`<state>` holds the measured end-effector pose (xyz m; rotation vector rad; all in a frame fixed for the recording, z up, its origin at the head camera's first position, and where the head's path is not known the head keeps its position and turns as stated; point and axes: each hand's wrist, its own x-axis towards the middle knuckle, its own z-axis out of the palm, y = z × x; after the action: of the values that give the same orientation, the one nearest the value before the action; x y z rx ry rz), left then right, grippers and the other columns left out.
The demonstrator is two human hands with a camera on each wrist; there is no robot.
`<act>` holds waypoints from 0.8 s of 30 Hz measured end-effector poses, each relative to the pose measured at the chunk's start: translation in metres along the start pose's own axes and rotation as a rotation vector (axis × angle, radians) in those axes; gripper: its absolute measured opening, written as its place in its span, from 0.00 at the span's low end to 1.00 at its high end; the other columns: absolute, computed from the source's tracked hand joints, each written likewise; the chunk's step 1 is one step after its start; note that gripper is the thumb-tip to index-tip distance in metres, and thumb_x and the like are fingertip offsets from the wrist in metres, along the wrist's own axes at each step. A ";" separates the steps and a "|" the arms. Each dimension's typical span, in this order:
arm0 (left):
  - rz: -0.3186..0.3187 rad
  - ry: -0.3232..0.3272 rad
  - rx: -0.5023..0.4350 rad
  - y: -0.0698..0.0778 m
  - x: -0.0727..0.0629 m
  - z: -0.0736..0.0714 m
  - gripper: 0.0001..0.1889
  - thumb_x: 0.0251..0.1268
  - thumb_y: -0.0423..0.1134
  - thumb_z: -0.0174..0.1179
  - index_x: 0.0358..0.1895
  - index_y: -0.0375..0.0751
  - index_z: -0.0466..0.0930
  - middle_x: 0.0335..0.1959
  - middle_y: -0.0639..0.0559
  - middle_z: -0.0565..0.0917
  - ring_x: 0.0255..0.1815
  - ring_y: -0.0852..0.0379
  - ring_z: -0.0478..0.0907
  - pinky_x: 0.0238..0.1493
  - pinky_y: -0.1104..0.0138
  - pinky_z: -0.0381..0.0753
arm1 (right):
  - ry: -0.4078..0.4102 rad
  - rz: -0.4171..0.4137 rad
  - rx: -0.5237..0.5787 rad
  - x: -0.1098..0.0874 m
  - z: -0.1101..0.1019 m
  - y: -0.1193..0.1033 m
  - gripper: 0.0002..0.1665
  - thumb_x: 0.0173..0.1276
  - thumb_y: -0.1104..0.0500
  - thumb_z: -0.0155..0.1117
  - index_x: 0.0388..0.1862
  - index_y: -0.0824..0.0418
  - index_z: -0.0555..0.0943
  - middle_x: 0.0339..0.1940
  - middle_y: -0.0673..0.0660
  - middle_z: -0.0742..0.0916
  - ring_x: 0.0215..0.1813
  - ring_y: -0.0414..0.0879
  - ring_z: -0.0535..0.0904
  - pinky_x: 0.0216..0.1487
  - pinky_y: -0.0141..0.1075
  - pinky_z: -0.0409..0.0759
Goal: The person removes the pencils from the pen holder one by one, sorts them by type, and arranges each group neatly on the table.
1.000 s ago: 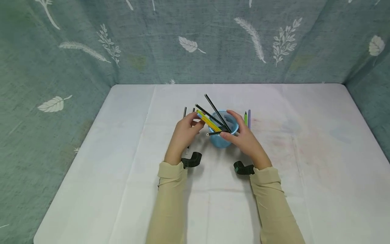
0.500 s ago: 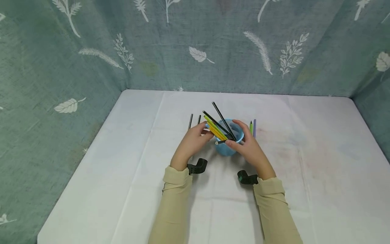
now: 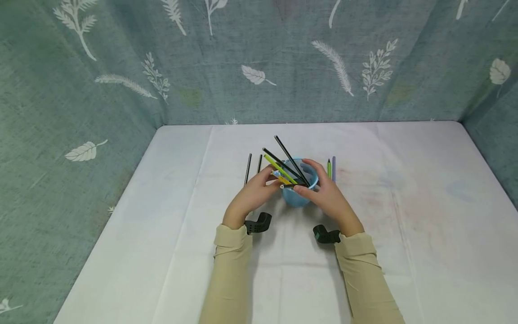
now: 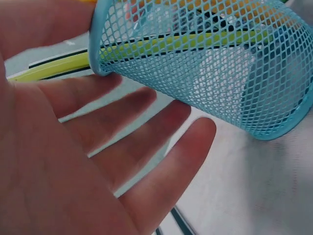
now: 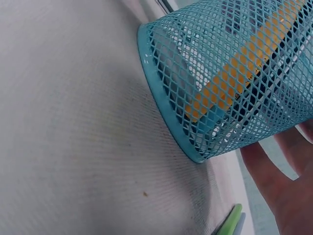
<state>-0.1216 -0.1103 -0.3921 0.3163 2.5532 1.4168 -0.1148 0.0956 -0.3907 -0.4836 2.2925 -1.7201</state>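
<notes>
A light-blue mesh pencil cup [image 3: 296, 198] stands on the table between both hands. Several pencils lean out of it, among them long black pencils [image 3: 283, 148] and a lime-green pencil [image 4: 142, 48]. An orange pencil [image 5: 244, 63] shows through the mesh, low inside the cup. My right hand [image 3: 329, 193] grips the cup at its right side, thumb at the near rim. At the left rim my left hand [image 3: 255, 191] has its fingers spread and fairly straight, fingertips right at the mesh. The pencils' lower ends are partly hidden.
Two black pencils [image 3: 247, 168] lie on the white-covered table [image 3: 404, 252] left of the left hand. A green pencil [image 3: 329, 168] and a purple pencil [image 3: 333, 168] lie right of the cup. A patterned grey-green curtain [image 3: 259, 54] rises behind.
The orange pencil sits deeper in the cup, its upper end lower. My left hand has come down to the rim with it. The right hand keeps its grip; the head view shifted slightly.
</notes>
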 end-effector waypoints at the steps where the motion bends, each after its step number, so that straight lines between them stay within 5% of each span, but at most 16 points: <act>1: 0.011 -0.011 -0.022 -0.001 0.000 0.000 0.23 0.63 0.49 0.51 0.62 0.61 0.62 0.59 0.61 0.67 0.59 0.59 0.65 0.55 0.55 0.66 | 0.004 -0.006 -0.009 0.000 0.001 -0.001 0.41 0.60 0.49 0.61 0.69 0.46 0.52 0.67 0.60 0.60 0.66 0.58 0.56 0.56 0.60 0.59; 12: 0.046 -0.149 -0.215 0.023 -0.010 -0.005 0.36 0.64 0.43 0.52 0.70 0.52 0.43 0.69 0.52 0.52 0.67 0.56 0.52 0.58 0.61 0.64 | 0.068 -0.078 -0.118 0.013 0.005 0.029 0.40 0.57 0.43 0.62 0.67 0.38 0.56 0.69 0.46 0.56 0.68 0.50 0.50 0.57 0.59 0.58; 19: 0.079 -0.182 -0.278 0.022 -0.010 -0.003 0.39 0.62 0.41 0.55 0.71 0.52 0.41 0.69 0.51 0.52 0.66 0.54 0.54 0.57 0.61 0.65 | 0.153 -0.285 -0.195 0.014 0.005 0.030 0.31 0.56 0.45 0.64 0.60 0.47 0.70 0.69 0.45 0.55 0.68 0.45 0.49 0.57 0.58 0.57; 24: 0.021 -0.181 -0.264 0.018 -0.010 -0.003 0.39 0.58 0.50 0.57 0.70 0.59 0.43 0.68 0.55 0.51 0.64 0.48 0.59 0.55 0.56 0.67 | 0.235 -0.465 -0.226 0.015 0.007 0.025 0.22 0.53 0.52 0.69 0.48 0.54 0.80 0.66 0.48 0.63 0.67 0.44 0.54 0.58 0.54 0.58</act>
<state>-0.1113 -0.1060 -0.3746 0.4073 2.1959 1.6282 -0.1285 0.0899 -0.4167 -0.9739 2.7247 -1.7955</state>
